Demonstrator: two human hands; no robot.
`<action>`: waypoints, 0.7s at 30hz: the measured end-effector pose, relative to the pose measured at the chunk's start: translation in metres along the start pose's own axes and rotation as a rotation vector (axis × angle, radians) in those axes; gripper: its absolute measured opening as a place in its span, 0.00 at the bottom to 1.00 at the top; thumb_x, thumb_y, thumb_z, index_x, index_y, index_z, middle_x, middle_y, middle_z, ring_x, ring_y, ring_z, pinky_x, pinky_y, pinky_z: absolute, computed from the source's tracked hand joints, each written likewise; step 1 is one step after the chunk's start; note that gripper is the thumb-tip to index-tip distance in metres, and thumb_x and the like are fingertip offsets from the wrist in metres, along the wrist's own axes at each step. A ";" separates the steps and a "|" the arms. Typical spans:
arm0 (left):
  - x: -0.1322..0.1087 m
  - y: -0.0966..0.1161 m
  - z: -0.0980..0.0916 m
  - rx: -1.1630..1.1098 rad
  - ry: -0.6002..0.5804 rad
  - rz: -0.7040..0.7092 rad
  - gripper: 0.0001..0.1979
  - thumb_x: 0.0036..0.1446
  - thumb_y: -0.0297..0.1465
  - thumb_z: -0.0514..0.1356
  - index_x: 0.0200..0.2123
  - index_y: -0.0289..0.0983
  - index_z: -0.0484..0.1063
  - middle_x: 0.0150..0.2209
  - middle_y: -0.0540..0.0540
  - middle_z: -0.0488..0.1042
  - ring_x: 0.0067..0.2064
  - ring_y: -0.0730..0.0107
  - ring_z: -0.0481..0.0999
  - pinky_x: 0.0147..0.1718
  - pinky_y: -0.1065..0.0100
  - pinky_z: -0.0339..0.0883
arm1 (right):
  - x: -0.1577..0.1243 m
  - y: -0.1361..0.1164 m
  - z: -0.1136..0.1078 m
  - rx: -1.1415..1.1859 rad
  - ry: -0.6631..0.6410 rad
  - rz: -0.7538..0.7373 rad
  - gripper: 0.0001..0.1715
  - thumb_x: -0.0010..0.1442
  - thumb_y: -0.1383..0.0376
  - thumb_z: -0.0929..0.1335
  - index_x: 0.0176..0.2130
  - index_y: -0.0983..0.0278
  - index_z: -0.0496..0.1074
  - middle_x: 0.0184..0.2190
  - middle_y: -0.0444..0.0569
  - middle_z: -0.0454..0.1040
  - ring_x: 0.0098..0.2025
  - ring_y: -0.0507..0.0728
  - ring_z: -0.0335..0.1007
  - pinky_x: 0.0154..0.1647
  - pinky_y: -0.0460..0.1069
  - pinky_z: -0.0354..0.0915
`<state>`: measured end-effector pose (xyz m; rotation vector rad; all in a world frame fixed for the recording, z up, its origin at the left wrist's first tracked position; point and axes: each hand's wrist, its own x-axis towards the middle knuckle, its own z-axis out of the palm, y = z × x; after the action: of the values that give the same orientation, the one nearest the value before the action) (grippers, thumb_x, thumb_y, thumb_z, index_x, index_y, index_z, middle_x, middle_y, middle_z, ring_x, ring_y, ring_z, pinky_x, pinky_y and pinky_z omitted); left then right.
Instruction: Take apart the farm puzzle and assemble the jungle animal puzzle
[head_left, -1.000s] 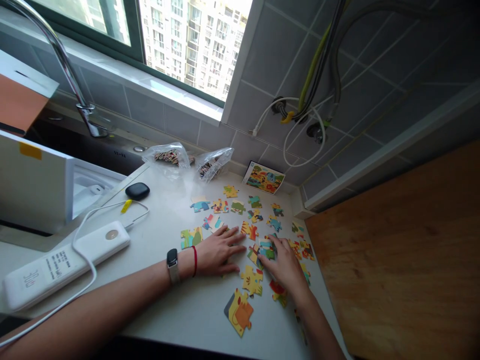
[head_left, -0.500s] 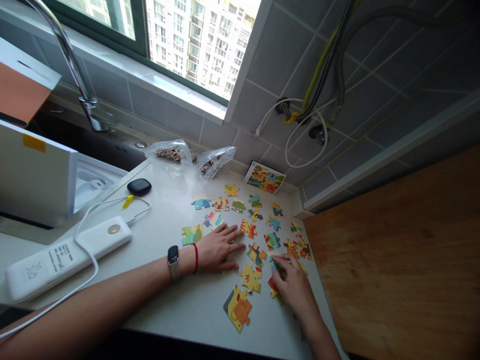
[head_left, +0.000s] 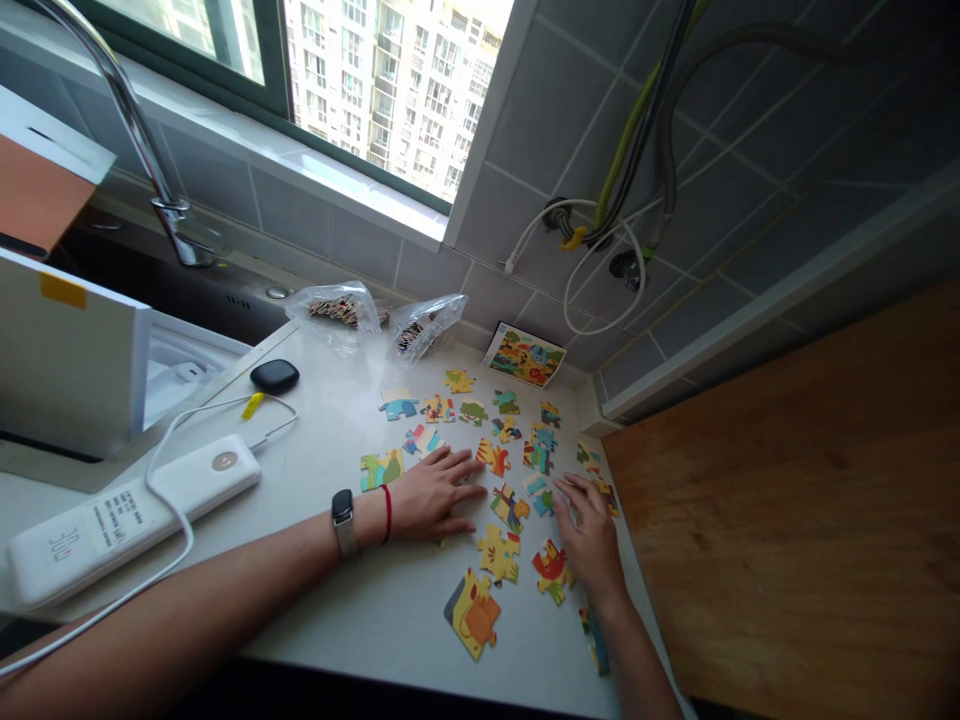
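Flat on the white counter (head_left: 360, 610) rests my left hand (head_left: 431, 495), fingers spread and holding nothing. A red band and a watch circle that wrist. Its fingertips lie close to an orange striped puzzle piece (head_left: 493, 457) and a multicoloured puzzle piece (head_left: 510, 507). My right hand (head_left: 591, 535) hovers low at the right, fingers loosely bent and apart. Its fingertips are at the right edge of a blue-green puzzle piece (head_left: 538, 493); whether they touch it I cannot tell. Below it lie a red bird piece (head_left: 551, 568) and a blue piece (head_left: 596, 640) partly covered by my forearm.
A picture card (head_left: 523, 355) leans on the tiled wall behind several loose puzzle pieces. Two clear plastic bags (head_left: 427, 325) stand by the wall. A white power bank (head_left: 135, 515) with a cable and a black case (head_left: 274, 375) lie left. A wooden panel (head_left: 787, 520) borders the right.
My right hand has moved slightly up and right, uncovering the blue-green piece and the red bird piece. A teal piece now sits higher, against the blue piece above it. My left hand stays put.
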<state>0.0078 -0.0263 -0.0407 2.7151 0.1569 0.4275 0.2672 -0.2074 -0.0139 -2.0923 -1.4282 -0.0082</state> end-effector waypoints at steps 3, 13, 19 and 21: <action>0.000 0.000 0.000 -0.014 0.015 0.004 0.26 0.69 0.51 0.56 0.62 0.45 0.72 0.69 0.40 0.65 0.70 0.41 0.63 0.68 0.41 0.54 | -0.007 0.001 -0.010 0.043 0.169 0.028 0.21 0.69 0.53 0.64 0.46 0.62 0.82 0.50 0.57 0.77 0.54 0.63 0.73 0.61 0.61 0.68; 0.002 0.000 0.001 -0.040 0.023 -0.035 0.28 0.70 0.53 0.53 0.62 0.42 0.72 0.70 0.37 0.63 0.72 0.38 0.57 0.67 0.40 0.56 | -0.102 0.038 -0.041 -0.030 0.396 0.105 0.21 0.68 0.50 0.67 0.42 0.63 0.80 0.41 0.58 0.81 0.45 0.67 0.77 0.52 0.62 0.71; 0.002 0.000 0.006 -0.018 0.010 -0.006 0.32 0.66 0.56 0.56 0.65 0.45 0.70 0.72 0.37 0.61 0.73 0.39 0.57 0.70 0.39 0.50 | -0.111 0.055 -0.039 0.061 0.374 0.242 0.29 0.66 0.43 0.65 0.37 0.63 0.81 0.39 0.59 0.82 0.43 0.67 0.79 0.46 0.61 0.74; 0.002 0.001 0.007 0.014 -0.003 -0.014 0.32 0.68 0.55 0.54 0.66 0.44 0.69 0.72 0.37 0.59 0.73 0.40 0.56 0.69 0.39 0.49 | -0.108 0.056 -0.036 0.080 0.334 0.237 0.27 0.65 0.45 0.66 0.37 0.63 0.81 0.39 0.59 0.82 0.43 0.67 0.79 0.48 0.61 0.74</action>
<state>0.0122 -0.0291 -0.0463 2.7260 0.1791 0.4194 0.2803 -0.3292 -0.0462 -2.0659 -0.9647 -0.1940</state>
